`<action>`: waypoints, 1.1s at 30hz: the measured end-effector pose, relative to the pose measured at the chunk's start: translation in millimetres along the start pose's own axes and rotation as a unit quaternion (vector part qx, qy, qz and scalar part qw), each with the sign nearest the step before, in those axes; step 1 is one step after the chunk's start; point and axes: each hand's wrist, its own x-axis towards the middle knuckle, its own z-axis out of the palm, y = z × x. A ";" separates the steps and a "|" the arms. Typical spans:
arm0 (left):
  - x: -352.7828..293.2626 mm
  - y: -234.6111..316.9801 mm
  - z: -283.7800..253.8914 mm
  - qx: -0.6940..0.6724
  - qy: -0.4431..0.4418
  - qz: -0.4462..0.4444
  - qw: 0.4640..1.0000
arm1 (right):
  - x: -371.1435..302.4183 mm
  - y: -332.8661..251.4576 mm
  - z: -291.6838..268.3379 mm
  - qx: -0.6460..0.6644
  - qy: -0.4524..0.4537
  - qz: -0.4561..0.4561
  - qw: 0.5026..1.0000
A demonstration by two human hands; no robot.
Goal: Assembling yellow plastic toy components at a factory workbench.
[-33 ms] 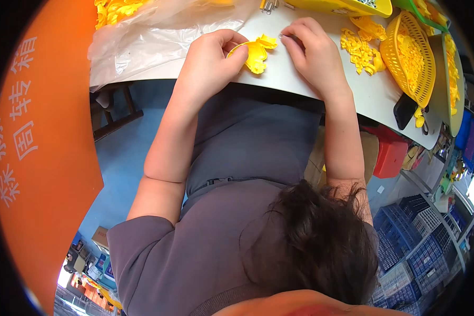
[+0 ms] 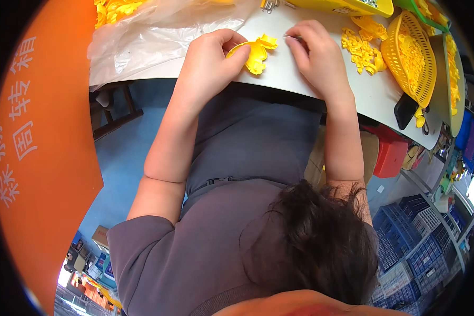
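Between the thumb and fingers of my left hand (image 2: 216, 58) is a curved yellow plastic part (image 2: 257, 55), held over the near edge of the white table (image 2: 279, 73). To its right, my right hand (image 2: 317, 58) is closed in a pinch, thumb against fingertips, a short gap away from the yellow part. Something tiny may sit at those fingertips, too small to name. Several small yellow plastic pieces (image 2: 361, 52) lie on the table just right of my right hand.
A yellow basket (image 2: 388, 50) of small yellow pieces stands at the right, with a black phone (image 2: 404, 111) beside it. A clear plastic bag (image 2: 137, 50) covers the table's left. Metal pins (image 2: 269, 6) and a yellow tray (image 2: 347, 6) are at the far side. An orange panel (image 2: 47, 131) rises at left.
My right hand has shifted slightly to the right, away from the yellow part. The left hand and its part have barely moved.
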 end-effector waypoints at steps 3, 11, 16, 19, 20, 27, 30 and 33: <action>-10.6 6.8 1.3 0.091 0.027 0.029 0.995 | -18.3 -3.7 -5.6 0.020 0.038 0.048 0.998; -13.4 19.4 12.7 0.240 0.072 0.057 0.966 | -56.9 -23.8 -1.2 0.293 0.083 0.186 0.934; -10.5 18.8 21.6 0.196 0.074 0.072 0.975 | -59.7 -36.1 3.3 0.363 0.083 0.164 0.914; -10.2 11.8 31.1 0.187 0.081 0.117 0.972 | -61.3 -38.5 5.0 0.375 0.093 0.174 0.906; -10.0 11.3 34.3 0.178 0.088 0.124 0.972 | -61.5 -39.3 5.2 0.384 0.101 0.187 0.898; -11.8 17.2 42.7 0.114 0.103 0.084 0.984 | -59.5 -34.6 -1.3 0.346 0.146 0.148 0.915; -11.8 17.9 43.5 0.109 0.107 0.085 0.985 | -56.3 -32.1 -4.7 0.283 0.135 0.095 0.945; -12.7 17.0 44.2 0.102 0.109 0.077 0.986 | -56.9 -31.5 -11.3 0.204 0.099 0.058 0.972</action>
